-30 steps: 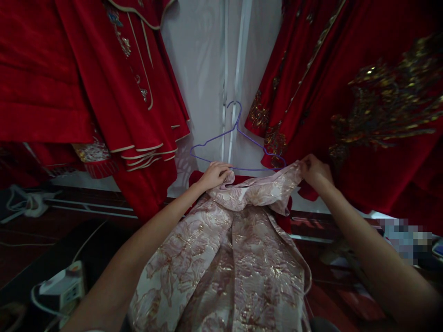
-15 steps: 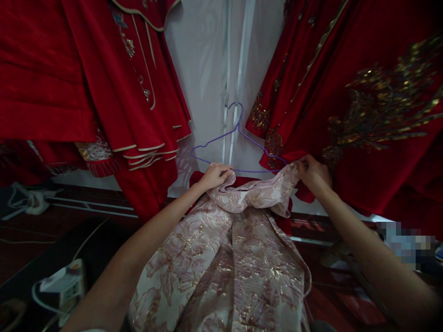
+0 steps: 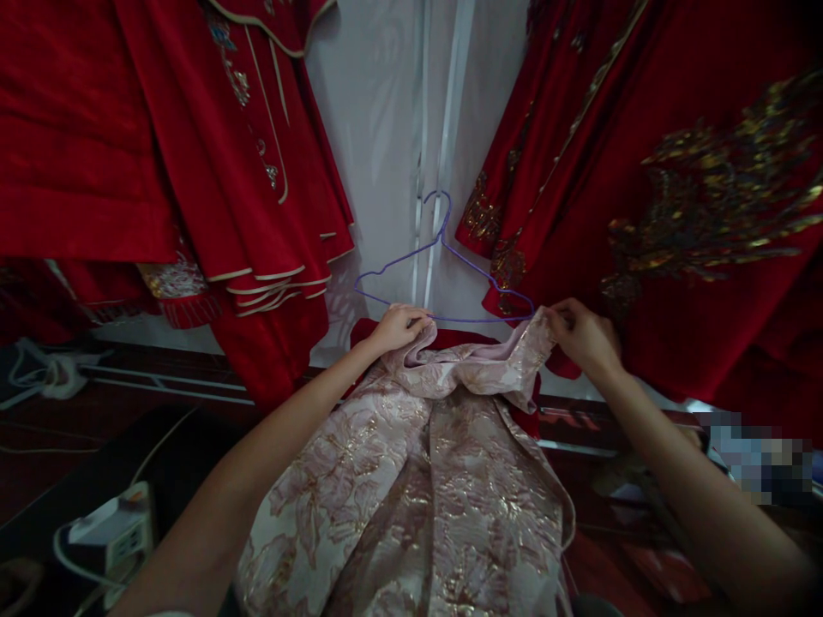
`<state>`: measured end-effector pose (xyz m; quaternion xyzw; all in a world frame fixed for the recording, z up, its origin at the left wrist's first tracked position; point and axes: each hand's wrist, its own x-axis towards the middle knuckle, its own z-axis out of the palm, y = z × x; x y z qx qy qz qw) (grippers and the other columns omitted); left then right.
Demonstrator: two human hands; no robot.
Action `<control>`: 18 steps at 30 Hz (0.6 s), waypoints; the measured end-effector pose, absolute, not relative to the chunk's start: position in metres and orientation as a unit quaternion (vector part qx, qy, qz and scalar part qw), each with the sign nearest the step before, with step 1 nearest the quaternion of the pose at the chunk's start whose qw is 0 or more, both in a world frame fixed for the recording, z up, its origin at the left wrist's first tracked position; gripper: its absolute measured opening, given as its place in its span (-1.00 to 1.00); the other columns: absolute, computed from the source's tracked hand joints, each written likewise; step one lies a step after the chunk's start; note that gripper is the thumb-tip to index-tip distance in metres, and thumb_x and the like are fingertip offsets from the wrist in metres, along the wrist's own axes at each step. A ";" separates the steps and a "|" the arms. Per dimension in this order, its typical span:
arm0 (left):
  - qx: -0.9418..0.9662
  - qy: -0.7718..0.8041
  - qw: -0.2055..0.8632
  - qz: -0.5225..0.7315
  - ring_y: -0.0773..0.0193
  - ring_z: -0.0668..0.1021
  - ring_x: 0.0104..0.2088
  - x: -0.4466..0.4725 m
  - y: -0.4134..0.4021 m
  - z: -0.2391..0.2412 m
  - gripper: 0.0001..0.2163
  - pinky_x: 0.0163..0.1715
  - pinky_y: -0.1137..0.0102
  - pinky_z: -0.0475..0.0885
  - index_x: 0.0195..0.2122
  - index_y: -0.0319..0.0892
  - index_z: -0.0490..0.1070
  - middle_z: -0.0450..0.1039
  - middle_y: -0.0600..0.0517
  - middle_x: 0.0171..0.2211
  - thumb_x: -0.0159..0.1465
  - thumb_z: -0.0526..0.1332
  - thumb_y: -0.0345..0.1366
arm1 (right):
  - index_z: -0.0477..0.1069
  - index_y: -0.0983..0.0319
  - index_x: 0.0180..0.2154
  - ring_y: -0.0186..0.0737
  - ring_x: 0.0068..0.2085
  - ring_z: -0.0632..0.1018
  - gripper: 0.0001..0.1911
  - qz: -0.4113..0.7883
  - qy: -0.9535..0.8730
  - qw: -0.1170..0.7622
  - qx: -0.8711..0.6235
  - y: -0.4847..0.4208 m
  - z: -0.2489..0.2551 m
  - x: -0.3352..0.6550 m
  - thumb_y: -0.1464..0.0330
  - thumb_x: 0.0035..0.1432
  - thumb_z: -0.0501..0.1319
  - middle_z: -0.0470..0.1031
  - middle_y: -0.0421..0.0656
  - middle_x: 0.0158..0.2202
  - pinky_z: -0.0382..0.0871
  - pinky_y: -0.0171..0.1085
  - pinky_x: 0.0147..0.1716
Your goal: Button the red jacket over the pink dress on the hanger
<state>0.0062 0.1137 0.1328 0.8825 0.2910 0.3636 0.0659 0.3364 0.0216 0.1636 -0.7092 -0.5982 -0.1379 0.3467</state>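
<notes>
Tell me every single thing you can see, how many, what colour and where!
Patterned garment: one, pale pink with gold, lower middle
Hanger: one, purple, centre
Pale-edged red clothes: several, red, upper left
Gold-decorated red clothes: count unclear, red, upper right
Wall: one, pale grey, behind the hanger
Socket block: one, whitish, lower left
Dark surface: one, black, lower left
Floor: one, dark red, lower right
Unclear things: several, mixed colours, side edges
Left hand: one, bare, holding the garment's top, left side
Right hand: one, bare, pinching the garment's top, right side
</notes>
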 end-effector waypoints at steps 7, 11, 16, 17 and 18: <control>0.874 0.281 0.126 0.376 0.24 0.56 -0.15 0.003 0.105 0.140 -0.72 -0.10 0.34 0.40 -0.29 -0.13 0.54 0.55 0.01 -0.17 0.28 0.05 -0.17 | 0.40 0.19 -0.23 -0.11 -0.36 0.53 -0.66 -0.147 -0.605 0.423 -0.659 0.022 0.194 0.315 0.10 0.17 0.03 0.55 -0.04 -0.32 0.25 -0.28 -0.45; 0.866 0.281 0.163 0.381 0.23 0.55 -0.14 0.010 0.098 0.139 -0.72 -0.10 0.33 0.41 -0.26 -0.14 0.54 0.54 0.01 -0.15 0.28 0.06 -0.17 | 0.37 0.19 -0.22 -0.09 -0.33 0.52 -0.65 -0.181 -0.632 0.425 -0.622 0.038 0.210 0.288 0.10 0.19 0.00 0.54 -0.04 -0.29 0.27 -0.25 -0.37; 0.830 0.323 0.161 0.425 0.21 0.56 -0.19 0.018 0.097 0.137 -0.71 -0.17 0.35 0.42 -0.25 -0.16 0.53 0.56 0.00 -0.21 0.26 0.08 -0.14 | 0.30 0.23 -0.14 -0.05 -0.32 0.52 -0.65 -0.162 -0.641 0.436 -0.610 0.067 0.197 0.256 0.16 0.24 -0.08 0.52 0.00 -0.29 0.25 -0.23 -0.35; 0.815 0.334 0.154 0.448 0.21 0.56 -0.22 0.014 0.099 0.139 -0.71 -0.18 0.36 0.42 -0.25 -0.17 0.53 0.57 0.00 -0.24 0.26 0.07 -0.14 | 0.29 0.24 -0.12 -0.04 -0.32 0.52 -0.64 -0.155 -0.646 0.438 -0.606 0.070 0.193 0.253 0.16 0.24 -0.09 0.51 0.01 -0.27 0.24 -0.23 -0.35; 0.795 0.345 0.146 0.477 0.21 0.56 -0.24 0.008 0.104 0.142 -0.70 -0.20 0.38 0.42 -0.26 -0.19 0.52 0.57 0.00 -0.25 0.26 0.07 -0.14 | 0.27 0.24 -0.11 -0.04 -0.32 0.51 -0.63 -0.150 -0.651 0.440 -0.600 0.072 0.190 0.253 0.15 0.24 -0.10 0.51 0.01 -0.26 0.24 -0.23 -0.35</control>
